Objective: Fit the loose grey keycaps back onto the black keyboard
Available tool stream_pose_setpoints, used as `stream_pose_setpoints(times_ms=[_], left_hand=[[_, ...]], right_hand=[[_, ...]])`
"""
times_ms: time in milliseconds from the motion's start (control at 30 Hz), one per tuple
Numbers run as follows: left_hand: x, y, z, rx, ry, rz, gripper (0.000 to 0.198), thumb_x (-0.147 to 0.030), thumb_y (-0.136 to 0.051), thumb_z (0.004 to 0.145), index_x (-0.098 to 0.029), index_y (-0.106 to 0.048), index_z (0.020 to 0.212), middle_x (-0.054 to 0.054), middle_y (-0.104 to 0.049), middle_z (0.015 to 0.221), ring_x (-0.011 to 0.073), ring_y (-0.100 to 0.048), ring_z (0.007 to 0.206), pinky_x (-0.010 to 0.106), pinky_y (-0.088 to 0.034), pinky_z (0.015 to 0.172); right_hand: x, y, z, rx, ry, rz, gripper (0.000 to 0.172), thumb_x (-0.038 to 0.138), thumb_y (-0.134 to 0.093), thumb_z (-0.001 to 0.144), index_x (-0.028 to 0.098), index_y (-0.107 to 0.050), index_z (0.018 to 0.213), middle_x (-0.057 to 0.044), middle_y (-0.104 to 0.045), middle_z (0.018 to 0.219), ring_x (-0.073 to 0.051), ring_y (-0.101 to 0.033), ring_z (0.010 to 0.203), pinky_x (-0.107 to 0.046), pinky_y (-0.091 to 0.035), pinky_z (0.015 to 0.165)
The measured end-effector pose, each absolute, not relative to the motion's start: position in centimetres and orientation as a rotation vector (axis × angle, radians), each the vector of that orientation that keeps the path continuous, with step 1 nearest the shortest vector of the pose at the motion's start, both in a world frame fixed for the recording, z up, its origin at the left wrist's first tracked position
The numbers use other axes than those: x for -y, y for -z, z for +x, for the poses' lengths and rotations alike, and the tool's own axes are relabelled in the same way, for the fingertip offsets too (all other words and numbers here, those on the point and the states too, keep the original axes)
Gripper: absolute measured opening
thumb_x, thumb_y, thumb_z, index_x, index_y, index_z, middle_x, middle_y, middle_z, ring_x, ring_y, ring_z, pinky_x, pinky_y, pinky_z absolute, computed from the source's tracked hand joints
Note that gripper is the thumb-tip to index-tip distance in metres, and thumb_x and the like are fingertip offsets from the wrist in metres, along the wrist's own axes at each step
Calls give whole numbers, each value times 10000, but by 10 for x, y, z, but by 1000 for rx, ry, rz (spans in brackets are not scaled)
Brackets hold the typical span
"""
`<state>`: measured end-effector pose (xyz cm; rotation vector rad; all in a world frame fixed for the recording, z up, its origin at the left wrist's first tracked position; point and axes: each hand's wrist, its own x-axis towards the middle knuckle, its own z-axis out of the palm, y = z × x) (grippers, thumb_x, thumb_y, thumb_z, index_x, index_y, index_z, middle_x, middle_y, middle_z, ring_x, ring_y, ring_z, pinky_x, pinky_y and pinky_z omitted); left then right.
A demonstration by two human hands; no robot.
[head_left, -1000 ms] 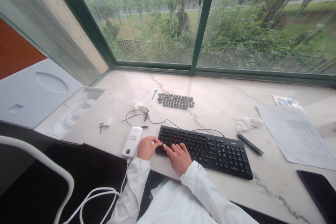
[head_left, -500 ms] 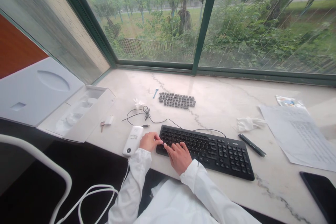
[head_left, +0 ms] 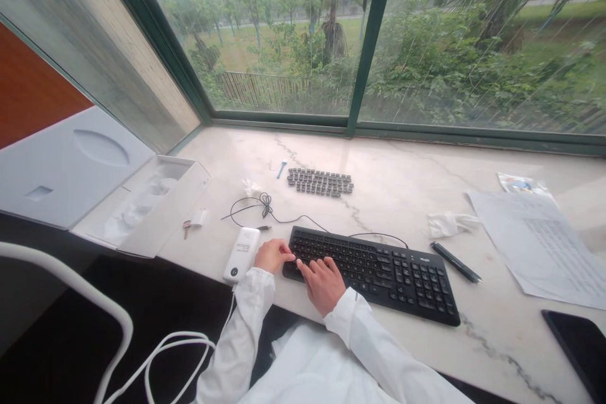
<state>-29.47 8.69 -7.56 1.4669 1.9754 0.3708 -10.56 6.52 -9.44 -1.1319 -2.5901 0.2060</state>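
A black keyboard (head_left: pixel 398 284) lies at a slant on the marble sill. My left hand (head_left: pixel 273 256) is at its left end, thumb and forefinger pinched together; whatever is between them is too small to make out. Over the keyboard's lower left part rests my right hand (head_left: pixel 322 284), its fingers spread and a finger reaching toward the left fingertips. The keys under both hands are hidden. Behind the keyboard, loose dark keycaps (head_left: pixel 320 182) stand in several neat rows. Beside them is a small blue tool (head_left: pixel 281 169).
A white power bank (head_left: pixel 242 254) with a cable sits left of my left hand. Further left are a key (head_left: pixel 186 228) and an open white box (head_left: pixel 158 227). To the right lie a pen (head_left: pixel 455 262), a crumpled tissue (head_left: pixel 452 225), printed paper (head_left: pixel 534 246) and a phone (head_left: pixel 575 347).
Both hands stay at the keyboard's left part in nearly the same pose. The whole view has shifted very slightly; nothing else has visibly moved.
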Motion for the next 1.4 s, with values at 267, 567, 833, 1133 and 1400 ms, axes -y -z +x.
stream_pose_setpoints(times_ms=[267,567,833,1133,1400], left_hand=[[-81,80,-296,-1961,-451,1443,159,-357,-691,644,-205,-655,680,-20,-667,690,134,-592,660,240,-387,616],[-86,81,-297,-1913,-439,1450,137,-325,-691,623,-199,-651,657,-10,-659,678,144,-595,661,248,-397,627],[-90,79,-297,-1964,-415,1410,133,-284,-728,581,-208,-655,662,-17,-656,670,140,-596,655,245,-390,625],[-70,84,-294,-2042,-601,1307,236,-415,-685,635,-197,-609,687,-29,-621,654,115,-551,594,222,-371,581],[-51,89,-296,-2153,-721,1244,321,-527,-593,701,-216,-626,773,-32,-598,643,106,-523,551,219,-371,568]], right_hand=[[-65,93,-106,2559,-213,-1146,308,183,-442,900,245,-553,1180,-21,-583,754,-158,-485,746,-344,-253,836],[-67,93,-109,2500,-211,-1164,219,248,-428,929,252,-611,1050,-10,-580,720,-143,-485,717,-331,-250,801],[-70,101,-110,2470,-202,-1147,203,269,-449,920,244,-630,1008,-6,-570,712,-130,-487,709,-322,-250,824],[-65,97,-106,2483,-223,-1124,235,234,-442,907,252,-584,1093,-14,-575,770,-153,-482,752,-340,-255,852],[-62,87,-106,2484,-252,-1172,369,251,-420,915,242,-482,1279,-47,-561,877,-168,-473,813,-339,-251,835]])
